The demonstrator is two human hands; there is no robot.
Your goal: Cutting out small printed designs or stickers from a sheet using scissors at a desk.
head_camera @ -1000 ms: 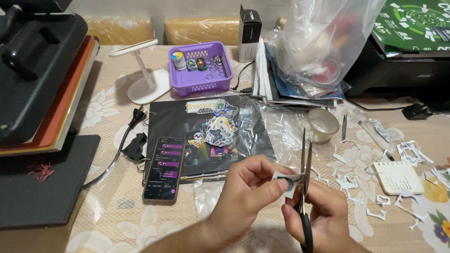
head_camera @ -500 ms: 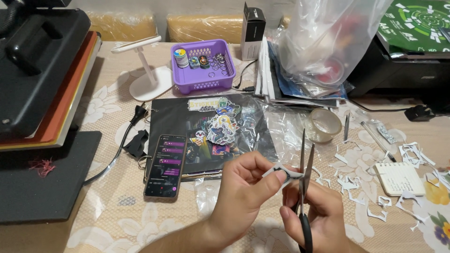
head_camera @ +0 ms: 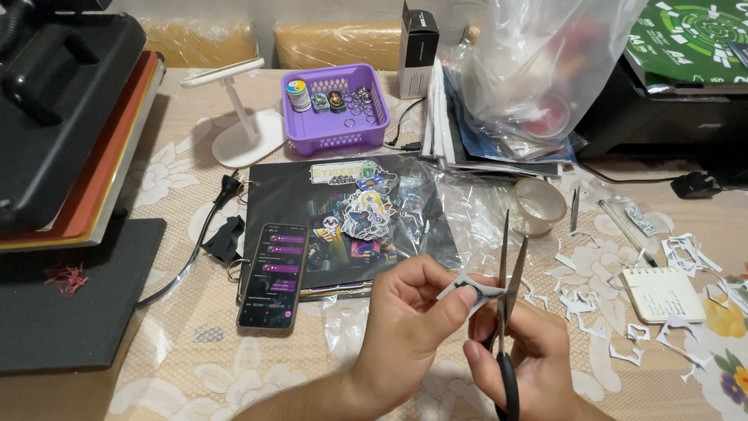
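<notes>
— Cutting around a small sticker (head_camera: 466, 289), by the look of it: scissors (head_camera: 506, 312) upright in the right hand (head_camera: 523, 360), blades parted, the paper edge just inside them.

— And the left hand (head_camera: 414, 321)?

— Pinching the sticker between thumb and forefinger, other fingers curled beneath. Held up off the tabletop (head_camera: 187, 359), touching the blades, right beside the right hand's knuckles.

— Right hand's grip?

— Closed round the black handles, fingers through the loops; hard to see more, cut off by the lower edge.

— Next move, as a guess?

— Probably closing the blades in a short snip, then turning the piece a little with the left fingertips to follow the outline. Needs a steady pinch and thumb kept clear of the edge.

— Anything nearby?

— White paper scraps (head_camera: 592, 304) scattered to the right, a phone (head_camera: 273, 274) and a dark sticker album (head_camera: 343, 218) ahead.
</notes>
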